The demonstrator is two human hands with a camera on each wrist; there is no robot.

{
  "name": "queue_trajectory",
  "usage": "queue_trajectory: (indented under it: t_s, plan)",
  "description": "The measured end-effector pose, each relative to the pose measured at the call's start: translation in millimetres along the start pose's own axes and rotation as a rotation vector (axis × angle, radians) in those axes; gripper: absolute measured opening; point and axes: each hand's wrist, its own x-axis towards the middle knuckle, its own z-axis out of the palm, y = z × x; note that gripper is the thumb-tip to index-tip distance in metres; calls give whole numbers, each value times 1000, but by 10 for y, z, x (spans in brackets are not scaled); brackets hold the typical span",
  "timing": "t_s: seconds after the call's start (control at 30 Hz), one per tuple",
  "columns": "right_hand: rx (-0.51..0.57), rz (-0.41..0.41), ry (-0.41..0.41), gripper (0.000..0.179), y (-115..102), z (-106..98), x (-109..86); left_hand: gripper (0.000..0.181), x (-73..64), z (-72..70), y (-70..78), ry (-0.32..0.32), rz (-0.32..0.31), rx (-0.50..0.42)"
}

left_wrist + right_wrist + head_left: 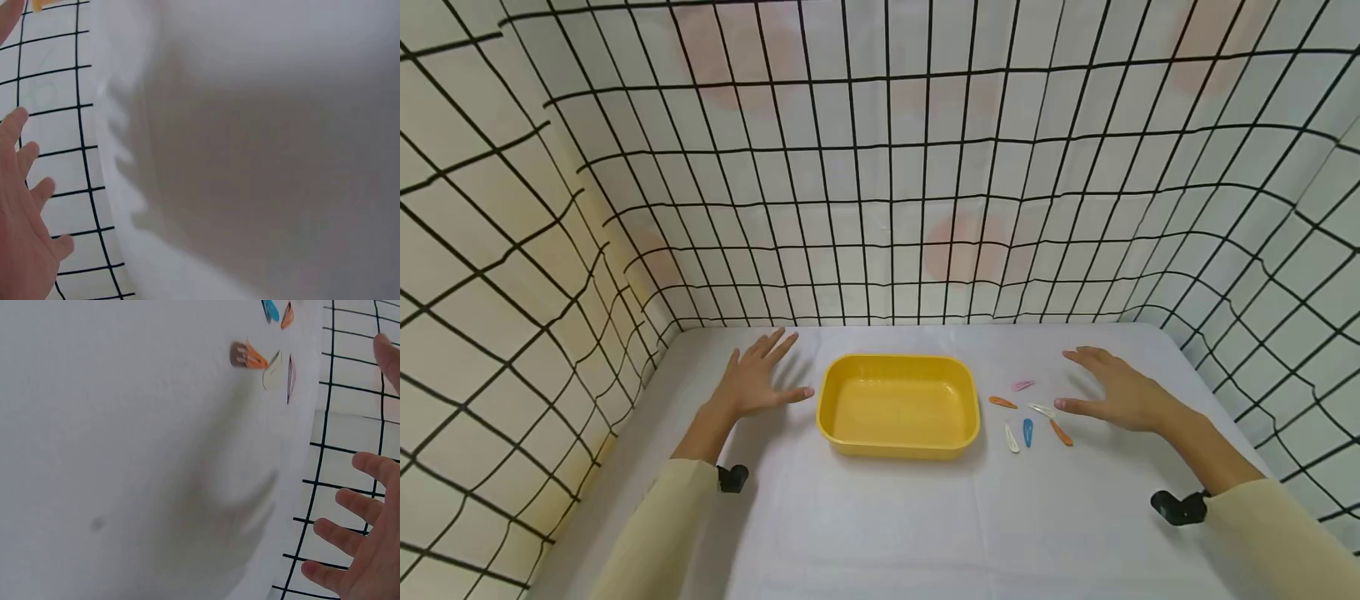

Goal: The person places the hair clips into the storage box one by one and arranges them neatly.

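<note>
A yellow rectangular tray [898, 451] lies on the white table between the two hands. To its left, my left hand [755, 383] is held over the table with fingers spread, the thumb near the tray's side. My right hand [1123, 390] hovers at the right, fingers apart and holding nothing. Just left of its thumb lie several small hair clips: a pink clip [1022, 385], an orange clip [1002, 402], a blue clip [1027, 432], a white clip [1011, 438], and another white clip [1041, 410] meeting a second orange clip [1061, 432].
Black wire grid panels [891, 200] stand along the back and both sides, with white cloth behind them. White cloth covers the table [880, 533]. A small black device [733, 478] sits at the left wrist, and another black device [1178, 507] at the right wrist.
</note>
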Motion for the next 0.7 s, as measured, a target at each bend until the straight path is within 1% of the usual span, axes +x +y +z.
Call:
queue_trajectory:
  t_s: [0.1, 0.17, 0.3, 0.4, 0.47, 0.53, 0.7]
  plan:
    - [41, 3, 11, 100, -1, 75, -51, 94, -50, 48, 13, 35, 8, -76]
    - [61, 2, 24, 100, -6, 125, -80, 89, -70, 94, 27, 44, 9, -129]
    - [103, 7, 53, 98, -35, 208, -149, 84, -112, 174, 83, 26, 0, -242]
    - [119, 18, 67, 97, -71, 259, -206, 80, -141, 241, 126, 13, 6, -299]
    - [129, 25, 72, 94, -103, 282, -244, 77, -159, 287, 155, 7, 17, -333]
    - [136, 24, 76, 91, -127, 306, -271, 74, -176, 333, 178, 14, 35, -353]
    - [163, 20, 93, 81, -157, 376, -334, 68, -202, 399, 254, 35, 82, -452]
